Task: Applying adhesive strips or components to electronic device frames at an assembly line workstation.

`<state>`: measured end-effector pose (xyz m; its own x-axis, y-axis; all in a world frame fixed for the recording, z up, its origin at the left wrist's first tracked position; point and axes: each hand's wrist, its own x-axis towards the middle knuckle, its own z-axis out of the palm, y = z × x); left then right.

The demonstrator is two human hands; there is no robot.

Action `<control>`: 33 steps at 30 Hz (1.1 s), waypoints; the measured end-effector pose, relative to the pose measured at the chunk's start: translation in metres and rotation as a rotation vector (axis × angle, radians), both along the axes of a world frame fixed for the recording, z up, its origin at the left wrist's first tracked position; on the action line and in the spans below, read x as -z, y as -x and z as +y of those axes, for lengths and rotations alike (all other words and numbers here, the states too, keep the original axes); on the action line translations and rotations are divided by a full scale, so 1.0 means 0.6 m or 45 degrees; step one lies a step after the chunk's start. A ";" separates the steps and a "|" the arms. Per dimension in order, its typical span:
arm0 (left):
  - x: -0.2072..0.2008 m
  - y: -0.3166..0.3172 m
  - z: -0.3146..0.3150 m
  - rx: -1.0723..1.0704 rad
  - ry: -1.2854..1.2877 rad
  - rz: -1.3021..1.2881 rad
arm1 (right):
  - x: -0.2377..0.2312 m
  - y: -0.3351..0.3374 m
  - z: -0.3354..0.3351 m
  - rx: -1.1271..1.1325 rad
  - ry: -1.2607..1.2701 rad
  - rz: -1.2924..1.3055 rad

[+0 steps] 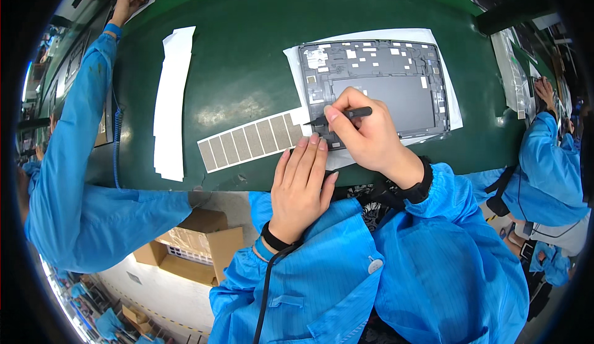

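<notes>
In my right hand (371,134) is a pair of slim black tweezers (357,113), closed between thumb and fingers. Their tip points left, at the right end of a strip of grey rectangular stickers (244,141) on white backing. My left hand (301,186) lies with fingers stretched out, fingertips at that same end of the strip and by the panel's lower left corner. The dark grey device panel (383,99), dotted with small white pieces, rests on a white sheet (453,105). My right hand covers part of the panel's lower left.
A stack of white paper strips (173,102) lies left on the green table (241,53). At far left a co-worker's blue sleeve (86,121) reaches over the table; another co-worker (544,158) is at the right. An open cardboard box (226,248) stands below the table edge.
</notes>
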<state>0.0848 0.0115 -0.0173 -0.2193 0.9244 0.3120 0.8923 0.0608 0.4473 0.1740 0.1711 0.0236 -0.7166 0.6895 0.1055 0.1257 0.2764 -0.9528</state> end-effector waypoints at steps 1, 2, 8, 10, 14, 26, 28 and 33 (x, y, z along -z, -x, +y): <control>0.003 0.001 0.001 0.001 -0.003 -0.003 | -0.002 0.000 -0.002 -0.025 0.028 -0.077; 0.006 0.003 0.001 0.013 -0.027 -0.011 | -0.003 0.000 -0.004 -0.049 0.056 -0.154; 0.012 0.006 0.001 0.039 -0.065 -0.038 | 0.017 0.007 -0.011 -0.028 0.355 -0.078; 0.010 0.008 0.002 0.041 -0.069 -0.039 | 0.013 0.004 -0.009 0.016 0.379 -0.025; -0.001 0.012 0.003 0.040 -0.016 -0.045 | 0.036 0.009 -0.007 0.023 0.186 0.067; -0.001 0.018 0.000 0.044 -0.001 -0.025 | 0.028 0.012 -0.009 0.034 0.191 0.096; -0.001 0.018 -0.001 0.044 0.002 -0.024 | 0.024 0.013 -0.013 0.009 0.235 0.061; 0.004 0.015 -0.004 0.030 0.007 -0.017 | 0.017 0.018 -0.020 -0.002 0.351 0.042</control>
<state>0.0760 0.0091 -0.0195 -0.2016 0.9310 0.3042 0.8876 0.0423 0.4586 0.1634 0.1594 0.0132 -0.7170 0.6942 -0.0626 0.0930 0.0063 -0.9956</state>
